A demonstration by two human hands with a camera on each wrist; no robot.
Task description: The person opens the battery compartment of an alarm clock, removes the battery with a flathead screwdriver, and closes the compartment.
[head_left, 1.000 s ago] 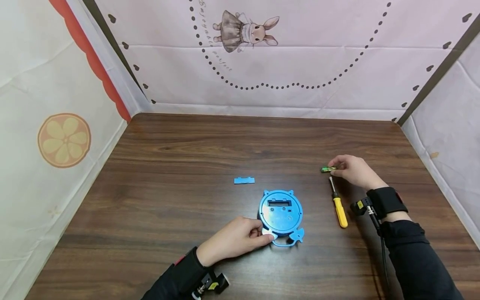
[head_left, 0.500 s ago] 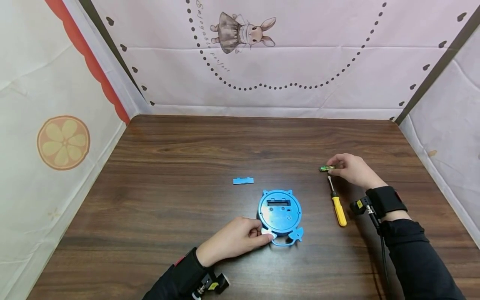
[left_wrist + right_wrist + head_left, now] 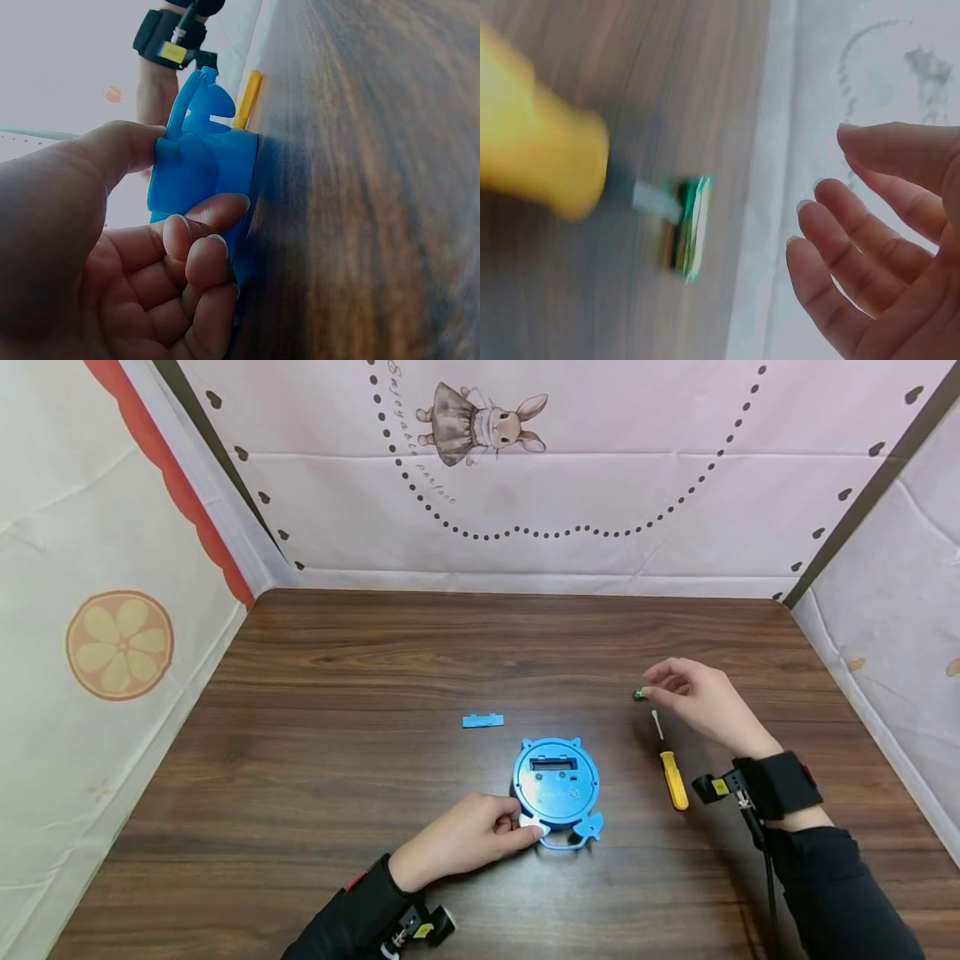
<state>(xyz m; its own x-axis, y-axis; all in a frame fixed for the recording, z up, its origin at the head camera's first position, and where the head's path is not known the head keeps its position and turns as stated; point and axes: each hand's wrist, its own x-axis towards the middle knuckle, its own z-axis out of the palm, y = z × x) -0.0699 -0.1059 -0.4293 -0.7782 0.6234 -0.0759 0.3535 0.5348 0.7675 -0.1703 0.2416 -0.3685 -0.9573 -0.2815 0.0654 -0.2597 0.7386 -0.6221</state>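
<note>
A round blue device (image 3: 557, 785) lies face-down on the wooden table (image 3: 360, 760), its open slot toward the far side. My left hand (image 3: 525, 827) grips its near-left edge; in the left wrist view the thumb (image 3: 112, 150) lies on top of the blue device (image 3: 199, 169) and the fingers curl under it. A small green battery (image 3: 639, 694) lies on the table at the right. My right hand (image 3: 667, 681) hovers just beside it with its fingers (image 3: 870, 247) straight and apart from the battery (image 3: 690, 229).
A yellow-handled screwdriver (image 3: 673, 779) lies near the battery, tip toward it, between the device and my right wrist. A small blue cover piece (image 3: 483, 720) lies beyond the device to the left. Fabric walls (image 3: 525, 485) close the table on three sides.
My right hand has let go of the green battery, opened its fingers and lifted a little. The left hand keeps its grip on the blue device.
</note>
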